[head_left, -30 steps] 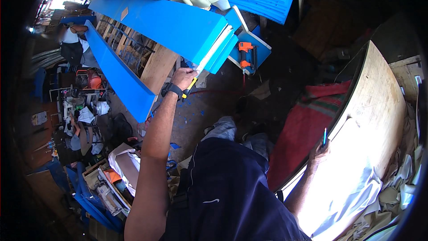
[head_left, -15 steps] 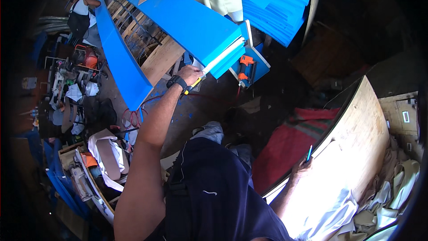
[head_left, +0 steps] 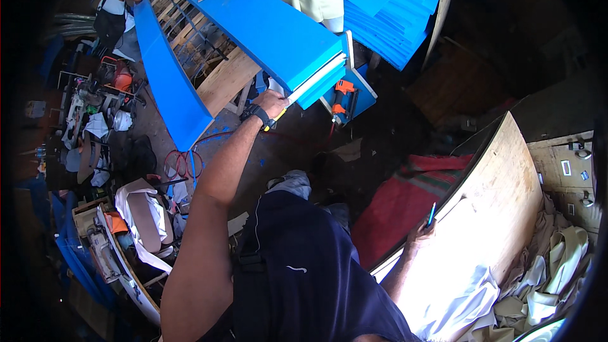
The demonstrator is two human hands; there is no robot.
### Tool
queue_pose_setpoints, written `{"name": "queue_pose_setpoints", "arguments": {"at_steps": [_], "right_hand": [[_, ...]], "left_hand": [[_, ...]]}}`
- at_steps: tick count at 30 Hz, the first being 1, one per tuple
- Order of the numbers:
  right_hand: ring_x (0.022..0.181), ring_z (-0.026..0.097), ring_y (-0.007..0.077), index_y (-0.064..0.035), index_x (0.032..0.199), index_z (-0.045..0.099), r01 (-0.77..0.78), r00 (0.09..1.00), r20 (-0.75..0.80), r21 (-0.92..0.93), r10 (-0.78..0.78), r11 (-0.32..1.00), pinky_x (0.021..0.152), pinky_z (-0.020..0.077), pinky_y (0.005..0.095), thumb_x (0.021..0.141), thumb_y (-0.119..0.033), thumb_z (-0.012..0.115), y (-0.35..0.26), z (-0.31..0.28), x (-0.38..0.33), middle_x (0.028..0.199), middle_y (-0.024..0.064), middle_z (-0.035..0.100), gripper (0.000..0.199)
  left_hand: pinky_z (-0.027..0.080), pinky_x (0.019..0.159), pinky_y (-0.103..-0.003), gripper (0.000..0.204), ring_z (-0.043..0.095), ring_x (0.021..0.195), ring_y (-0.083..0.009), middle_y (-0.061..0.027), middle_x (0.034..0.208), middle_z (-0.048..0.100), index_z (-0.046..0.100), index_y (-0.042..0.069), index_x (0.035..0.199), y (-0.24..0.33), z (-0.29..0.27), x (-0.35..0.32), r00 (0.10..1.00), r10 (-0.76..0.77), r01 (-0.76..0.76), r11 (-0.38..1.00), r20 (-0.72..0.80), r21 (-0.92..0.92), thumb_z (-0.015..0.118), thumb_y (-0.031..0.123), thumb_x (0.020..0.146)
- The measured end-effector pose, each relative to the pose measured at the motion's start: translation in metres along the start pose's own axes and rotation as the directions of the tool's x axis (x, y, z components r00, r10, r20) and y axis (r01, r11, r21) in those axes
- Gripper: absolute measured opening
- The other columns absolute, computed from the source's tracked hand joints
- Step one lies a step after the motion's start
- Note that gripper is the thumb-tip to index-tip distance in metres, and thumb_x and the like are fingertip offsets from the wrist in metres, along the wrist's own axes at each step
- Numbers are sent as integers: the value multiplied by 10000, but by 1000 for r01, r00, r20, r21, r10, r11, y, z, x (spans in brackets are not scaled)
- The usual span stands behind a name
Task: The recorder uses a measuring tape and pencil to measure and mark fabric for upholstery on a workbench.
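My left hand (head_left: 272, 102) is closed at the near end of a stack of long blue slabs (head_left: 272, 31), with a pale layer showing between them. In its grip is a yellow tool (head_left: 277, 119) with dark parts, mostly hidden by the fingers, so its kind is unclear. Lower right, my right hand (head_left: 419, 235) holds a slim blue pen or pencil (head_left: 432, 214) upright, beside the left edge of a curved plywood sheet (head_left: 500, 177). An orange and black nail gun (head_left: 342, 98) rests on a blue panel just right of the stack's end.
Another blue slab (head_left: 171, 82) lies across a wooden frame on the left, with a co-worker (head_left: 114, 12) at its far end. A red hose (head_left: 183, 163) coils on the floor. Tools and scraps (head_left: 95, 120) crowd the left; crumpled cream fabric (head_left: 551, 266) lies right.
The whole view has shifted slightly. My left hand stays at the end of the blue stack, the yellow tool now more hidden. My right hand still holds the blue pen or pencil.
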State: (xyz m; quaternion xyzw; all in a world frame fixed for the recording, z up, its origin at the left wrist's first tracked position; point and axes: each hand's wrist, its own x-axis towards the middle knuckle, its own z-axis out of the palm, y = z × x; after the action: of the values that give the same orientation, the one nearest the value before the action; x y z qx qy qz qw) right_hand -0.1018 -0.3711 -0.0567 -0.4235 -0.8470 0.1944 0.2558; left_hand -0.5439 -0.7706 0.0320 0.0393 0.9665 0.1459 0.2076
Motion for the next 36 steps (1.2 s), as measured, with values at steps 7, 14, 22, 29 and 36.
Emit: {"name": "queue_pose_setpoints", "arguments": {"at_steps": [7, 14, 22, 29, 36], "right_hand": [[594, 583, 348, -31, 937, 601, 15, 1000, 3, 36, -15, 999, 553, 448, 457, 956, -371, 552, 10, 6, -2, 701, 163, 590, 344], [630, 606, 368, -36, 943, 606, -48, 997, 61, 29, 46, 998, 569, 463, 467, 954, -343, 564, 10, 3, -1, 724, 167, 610, 310], [795, 655, 238, 56, 1224, 593, -144, 987, 106, 203, 125, 968, 724, 527, 373, 927, -98, 566, 7, 7, 7, 879, 197, 662, 336], [691, 654, 307, -60, 855, 605, -192, 961, -147, 264, 236, 945, 624, 524, 427, 845, -228, 669, -67, -43, -61, 756, 137, 642, 180], [692, 632, 355, -81, 857, 601, -596, 767, -28, 338, 641, 728, 598, 492, 456, 854, -222, 647, -151, -48, -243, 714, 139, 610, 148]], "left_hand": [[523, 833, -441, 373, 671, 952, -328, -132, 1010, 718, 756, 142, 994, -9, 2, 9, 999, 44, -43, 999, 28, -27, 628, 463, 853], [525, 823, -433, 372, 671, 933, -329, -140, 991, 718, 757, 142, 998, -9, 1, 10, 998, 57, -56, 998, 36, -36, 623, 458, 855], [508, 769, -447, 349, 660, 885, -371, -193, 900, 693, 741, 65, 924, -18, 29, 4, 951, 309, -305, 943, 13, -134, 622, 387, 863], [468, 612, -286, 292, 596, 691, -113, -50, 738, 645, 702, -24, 916, 71, 101, -80, 717, 504, -304, 848, 482, -434, 618, 252, 956], [466, 659, -301, 240, 600, 703, -145, -83, 794, 655, 719, -20, 908, 228, 162, -147, 55, 671, -843, 428, 740, -325, 689, 218, 914]]}}
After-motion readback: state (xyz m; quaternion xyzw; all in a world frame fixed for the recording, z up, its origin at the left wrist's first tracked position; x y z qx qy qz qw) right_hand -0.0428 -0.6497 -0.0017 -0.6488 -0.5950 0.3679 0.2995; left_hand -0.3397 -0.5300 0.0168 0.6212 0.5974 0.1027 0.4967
